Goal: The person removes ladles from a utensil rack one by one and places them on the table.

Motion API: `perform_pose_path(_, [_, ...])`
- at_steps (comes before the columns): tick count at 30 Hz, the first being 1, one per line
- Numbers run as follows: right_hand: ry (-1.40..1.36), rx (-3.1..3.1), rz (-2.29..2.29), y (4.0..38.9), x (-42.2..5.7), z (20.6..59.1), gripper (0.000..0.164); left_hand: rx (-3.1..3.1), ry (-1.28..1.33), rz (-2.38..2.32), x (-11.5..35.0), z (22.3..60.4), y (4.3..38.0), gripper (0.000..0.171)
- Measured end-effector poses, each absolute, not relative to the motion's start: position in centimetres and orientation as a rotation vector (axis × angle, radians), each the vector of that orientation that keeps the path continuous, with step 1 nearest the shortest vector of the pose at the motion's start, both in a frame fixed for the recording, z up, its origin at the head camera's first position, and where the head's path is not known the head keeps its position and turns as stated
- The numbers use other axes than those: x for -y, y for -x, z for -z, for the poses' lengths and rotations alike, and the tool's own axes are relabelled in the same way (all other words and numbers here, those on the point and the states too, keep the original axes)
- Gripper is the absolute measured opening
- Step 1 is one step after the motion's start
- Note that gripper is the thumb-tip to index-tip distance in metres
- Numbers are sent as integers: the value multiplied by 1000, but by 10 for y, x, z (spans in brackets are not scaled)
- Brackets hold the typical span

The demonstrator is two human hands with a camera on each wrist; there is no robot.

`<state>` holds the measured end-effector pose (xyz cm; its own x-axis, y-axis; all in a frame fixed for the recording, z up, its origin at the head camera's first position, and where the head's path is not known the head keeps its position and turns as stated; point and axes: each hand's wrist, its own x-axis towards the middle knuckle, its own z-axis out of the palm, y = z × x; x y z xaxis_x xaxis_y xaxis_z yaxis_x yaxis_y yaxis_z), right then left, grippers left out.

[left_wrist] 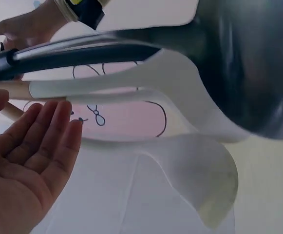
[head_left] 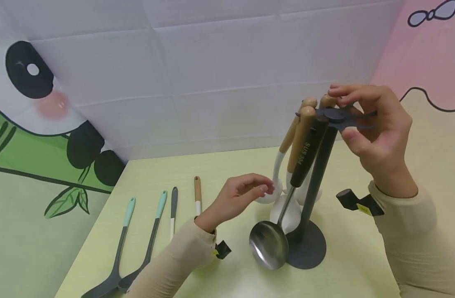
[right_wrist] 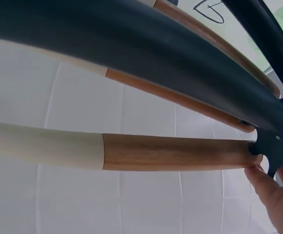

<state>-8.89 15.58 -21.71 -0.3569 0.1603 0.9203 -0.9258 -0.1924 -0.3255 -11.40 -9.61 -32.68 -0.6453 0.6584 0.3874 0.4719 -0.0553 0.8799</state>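
A dark utensil stand (head_left: pixel 318 178) with a round base rises right of centre in the head view. My right hand (head_left: pixel 380 128) grips its hooked top, thumb below and fingers above, and in the right wrist view its fingertips are right at the end of a wooden handle (right_wrist: pixel 180 152). From the hooks hang a steel ladle (head_left: pixel 268 246) with a black handle and 3 white utensils with wooden handles, one a white ladle (left_wrist: pixel 199 175). My left hand (head_left: pixel 238 196) is held beside the hanging utensils, its fingers loosely bent and holding nothing; the left wrist view shows its palm.
On the table's left lie two dark-headed utensils with turquoise handles (head_left: pixel 128 211), a grey-handled one (head_left: pixel 173 203) and a wooden-handled one (head_left: pixel 197 190), partly hidden by my left arm. A white cloth wall (head_left: pixel 212 116) stands behind the table (head_left: pixel 227 161).
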Motion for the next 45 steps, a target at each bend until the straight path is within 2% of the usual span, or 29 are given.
perform_pose_path(7, [-1032,1188,-1724,91,-155,213,47,-1829,-1377,-1729,77,317,98,30])
perform_pose_path(15, [-1101,1160,-1766,98,-160,214,51,-1558,-1395,-1829,58,310,92,39])
perform_pose_path(22, [-1144,1140,-1786,105,-165,215,51,-1569,-1321,-1873,45,302,88,42])
perform_pose_path(29, [-1183,1105,-1820,110,-167,216,51,-1594,-1231,-1926,33,299,87,36])
perform_pose_path(36, [-1203,1082,-1889,110,-169,217,48,-1664,-1233,-1936,26,299,85,26])
perform_pose_path(45, [-1231,1068,-1912,111,-170,216,47,-1700,-1273,-1956,21,298,82,21])
